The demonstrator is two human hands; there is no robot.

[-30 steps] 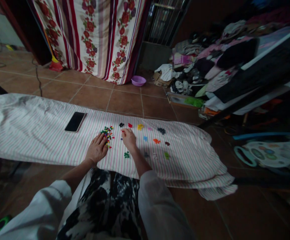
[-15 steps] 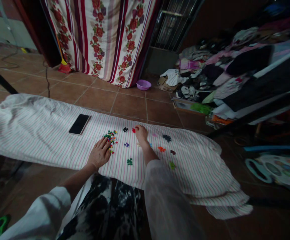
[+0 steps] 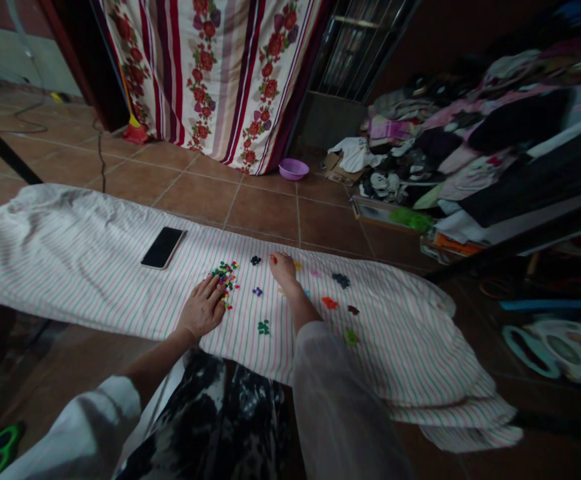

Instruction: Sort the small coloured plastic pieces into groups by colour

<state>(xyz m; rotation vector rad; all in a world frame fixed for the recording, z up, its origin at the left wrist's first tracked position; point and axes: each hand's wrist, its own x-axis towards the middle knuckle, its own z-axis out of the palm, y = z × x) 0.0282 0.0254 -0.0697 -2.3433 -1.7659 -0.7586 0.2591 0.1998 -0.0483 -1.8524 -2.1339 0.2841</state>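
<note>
My left hand [image 3: 203,307] lies flat with fingers stretched out, its fingertips against a loose pile of small mixed-colour pieces [image 3: 227,273]. Over a small red cluster [image 3: 273,259] is my right hand [image 3: 283,269], its fingers bent together; whether a piece is between them is too small to see. Around the hands, single-colour groups sit apart on the cloth: black pieces [image 3: 255,260], purple pieces [image 3: 257,291], green pieces [image 3: 263,327], orange pieces [image 3: 329,303], dark grey pieces [image 3: 341,280], brown pieces [image 3: 353,310] and lime-green pieces [image 3: 351,337]. Yellow pieces [image 3: 297,265] and pink pieces [image 3: 315,273] show beyond my right wrist.
A striped cloth [image 3: 95,267] covers the low surface, with a phone [image 3: 163,248] left of the pile. Beyond, on the tiled floor, are a purple basin [image 3: 293,169], a floral curtain [image 3: 230,80] and a heap of clothes [image 3: 440,133] at right.
My right hand's fingertips now cover more of the red cluster. My left hand stays beside the mixed pile. The whole view has shifted slightly.
</note>
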